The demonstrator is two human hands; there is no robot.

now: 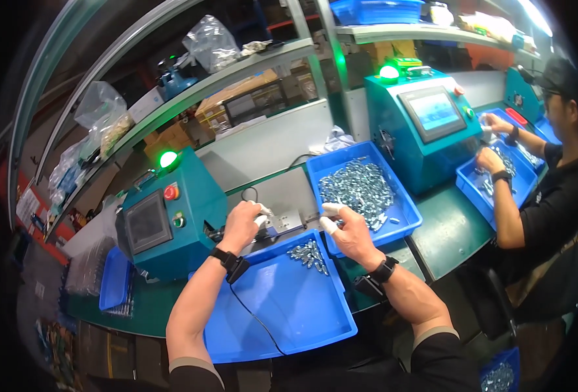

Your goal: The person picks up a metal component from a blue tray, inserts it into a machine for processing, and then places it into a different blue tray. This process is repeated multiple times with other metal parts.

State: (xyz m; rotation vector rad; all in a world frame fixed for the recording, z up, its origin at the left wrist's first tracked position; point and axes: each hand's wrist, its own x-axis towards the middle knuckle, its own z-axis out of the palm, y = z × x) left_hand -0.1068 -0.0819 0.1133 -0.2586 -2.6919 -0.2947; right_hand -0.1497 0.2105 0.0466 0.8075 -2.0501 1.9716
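Observation:
My left hand (242, 225), with white covers on its fingertips, is at the metal fixture (285, 222) beside the left teal machine (171, 222). Its thumb and forefinger pinch near the fixture's edge; whatever they hold is too small to name. My right hand (351, 235), also with white fingertip covers, hovers by the near left corner of a blue bin (406, 225) full of small shiny metal parts (357, 186). Its fingers are curled, and what lies within them is hidden. Below my hands sits a blue tray (269, 310) with a small pile of metal parts (308, 255) in its far right corner.
A second teal machine (413, 124) with a lit screen stands at the right. Beyond it, a co-worker (557, 176) handles parts over another blue bin (530, 186). A narrow blue tray (114, 277) lies at left. A cable (256, 318) hangs from my left wrist across the tray.

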